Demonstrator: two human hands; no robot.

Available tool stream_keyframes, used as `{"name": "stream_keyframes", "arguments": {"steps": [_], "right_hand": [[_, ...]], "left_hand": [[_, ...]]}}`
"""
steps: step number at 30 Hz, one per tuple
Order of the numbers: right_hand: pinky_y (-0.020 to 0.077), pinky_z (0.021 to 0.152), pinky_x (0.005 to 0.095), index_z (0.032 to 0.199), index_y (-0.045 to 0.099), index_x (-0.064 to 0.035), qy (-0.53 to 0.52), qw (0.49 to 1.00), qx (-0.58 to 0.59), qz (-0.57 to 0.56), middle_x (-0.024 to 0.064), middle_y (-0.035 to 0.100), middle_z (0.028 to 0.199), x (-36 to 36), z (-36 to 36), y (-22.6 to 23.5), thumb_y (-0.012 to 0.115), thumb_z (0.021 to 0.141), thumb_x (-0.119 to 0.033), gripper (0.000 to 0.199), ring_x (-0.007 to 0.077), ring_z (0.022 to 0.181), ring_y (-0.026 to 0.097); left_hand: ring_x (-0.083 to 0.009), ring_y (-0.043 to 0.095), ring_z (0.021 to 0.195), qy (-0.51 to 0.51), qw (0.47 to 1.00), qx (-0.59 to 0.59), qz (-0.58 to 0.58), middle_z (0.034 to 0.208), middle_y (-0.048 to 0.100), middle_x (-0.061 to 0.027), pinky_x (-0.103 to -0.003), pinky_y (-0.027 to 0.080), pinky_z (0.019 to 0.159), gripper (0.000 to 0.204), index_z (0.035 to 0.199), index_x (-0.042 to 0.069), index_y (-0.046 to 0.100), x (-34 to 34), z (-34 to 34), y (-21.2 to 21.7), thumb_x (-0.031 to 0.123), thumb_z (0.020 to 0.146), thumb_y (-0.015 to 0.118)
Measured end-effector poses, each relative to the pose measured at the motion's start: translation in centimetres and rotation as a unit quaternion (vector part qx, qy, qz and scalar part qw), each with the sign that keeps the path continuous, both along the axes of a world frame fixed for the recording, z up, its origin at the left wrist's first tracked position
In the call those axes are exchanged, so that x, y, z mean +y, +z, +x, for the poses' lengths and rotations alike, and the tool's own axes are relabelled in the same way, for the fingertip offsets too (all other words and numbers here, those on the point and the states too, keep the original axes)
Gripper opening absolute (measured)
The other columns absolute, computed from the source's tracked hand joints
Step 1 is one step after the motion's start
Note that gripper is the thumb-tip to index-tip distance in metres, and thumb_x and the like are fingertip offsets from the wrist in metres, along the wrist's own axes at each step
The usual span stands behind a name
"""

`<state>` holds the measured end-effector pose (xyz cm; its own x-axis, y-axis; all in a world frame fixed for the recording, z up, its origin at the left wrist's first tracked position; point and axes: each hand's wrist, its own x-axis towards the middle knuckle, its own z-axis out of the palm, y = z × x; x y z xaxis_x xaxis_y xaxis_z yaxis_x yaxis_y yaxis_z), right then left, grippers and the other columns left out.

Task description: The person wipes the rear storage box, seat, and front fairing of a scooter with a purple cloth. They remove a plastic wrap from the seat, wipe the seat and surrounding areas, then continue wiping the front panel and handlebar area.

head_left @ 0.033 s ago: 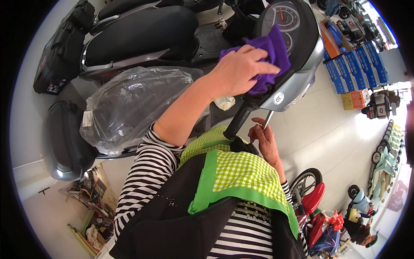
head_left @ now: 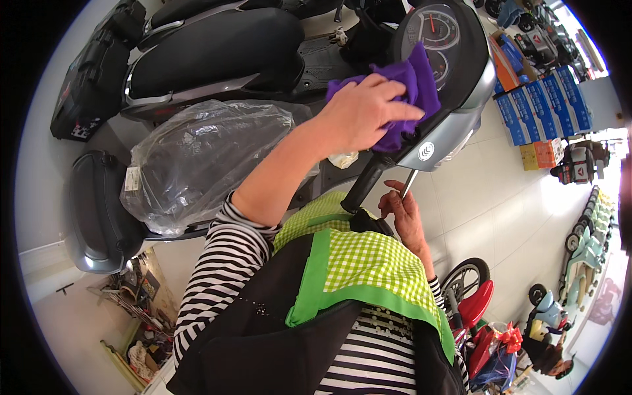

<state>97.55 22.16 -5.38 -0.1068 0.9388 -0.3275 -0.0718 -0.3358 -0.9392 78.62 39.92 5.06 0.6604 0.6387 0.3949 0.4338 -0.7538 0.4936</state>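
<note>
My left hand [head_left: 365, 115] presses a bunched purple cloth [head_left: 421, 82] against the dashboard [head_left: 461, 72] of a dark grey scooter, just below its round dials [head_left: 434, 29]. Fingers are bent over the cloth, which hides part of the panel. Below, my right hand [head_left: 407, 217] has its fingers curled round the end of a silver brake lever [head_left: 410, 181]. Beside that lever, a black handlebar grip [head_left: 363, 187] points toward my body. Over my front hangs a green checked apron [head_left: 375, 263].
Clear plastic wrap [head_left: 204, 158] covers the scooter's seat, with a black rear box [head_left: 105, 210] behind it. Another black scooter [head_left: 217, 59] stands close alongside. Blue boxes [head_left: 543, 105] are stacked on the right. A red bike [head_left: 475, 306] stands at lower right.
My left hand and the purple cloth have shifted slightly down and left on the dashboard, baring a little more of the dials. My right hand stays on the lever.
</note>
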Motion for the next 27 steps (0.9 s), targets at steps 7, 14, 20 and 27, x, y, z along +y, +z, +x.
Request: {"name": "stream_keyframes", "arguments": {"steps": [7,14,20,27], "right_hand": [[0.0472,0.067,0.0245,0.131,0.050,-0.0017,-0.021,1.000,0.012,0.001,0.0049,0.061,0.081,-0.2,0.3,-0.4,0.046,0.106,-0.024,0.033,0.0099,0.070,0.055],[0.0460,0.070,0.0280,0.130,0.052,-0.0036,-0.026,1.000,0.004,-0.002,0.0045,0.060,0.082,-0.4,0.7,-0.3,0.046,0.105,-0.031,0.037,0.0124,0.071,0.055],[0.0472,0.068,0.0258,0.130,0.050,-0.0017,-0.023,1.000,-0.016,-0.009,0.0065,0.062,0.083,-0.1,0.7,0.2,0.044,0.107,-0.025,0.033,0.0117,0.071,0.057],[0.0447,0.071,0.0279,0.129,0.053,-0.0041,-0.034,0.998,-0.041,-0.015,0.0044,0.061,0.083,-0.2,0.5,0.4,0.045,0.106,-0.029,0.035,0.0120,0.072,0.055]], "left_hand": [[-0.0324,0.053,0.111,0.054,0.998,-0.008,0.031,0.129,0.055,-0.0088,-0.044,0.047,0.091,0.061,0.124,0.027,0.068,-7.6,-2.4,-3.4,0.006,0.067,0.072],[-0.0361,0.052,0.116,-0.025,0.949,-0.136,-0.282,0.129,0.051,-0.0164,-0.038,0.041,0.104,0.083,0.140,0.023,0.055,-11.9,-5.1,-9.5,-0.015,0.066,0.055],[-0.0356,0.052,0.123,-0.071,0.897,-0.061,-0.432,0.136,0.053,-0.0159,-0.038,0.040,0.107,0.077,0.136,0.023,0.059,-12.8,-8.4,-11.9,-0.014,0.069,0.053],[-0.0185,0.050,0.130,0.097,0.716,-0.468,-0.509,0.143,0.054,-0.0064,-0.032,0.037,0.111,0.070,0.137,0.007,0.057,-7.6,-9.9,-8.2,-0.008,0.071,0.043]]}}
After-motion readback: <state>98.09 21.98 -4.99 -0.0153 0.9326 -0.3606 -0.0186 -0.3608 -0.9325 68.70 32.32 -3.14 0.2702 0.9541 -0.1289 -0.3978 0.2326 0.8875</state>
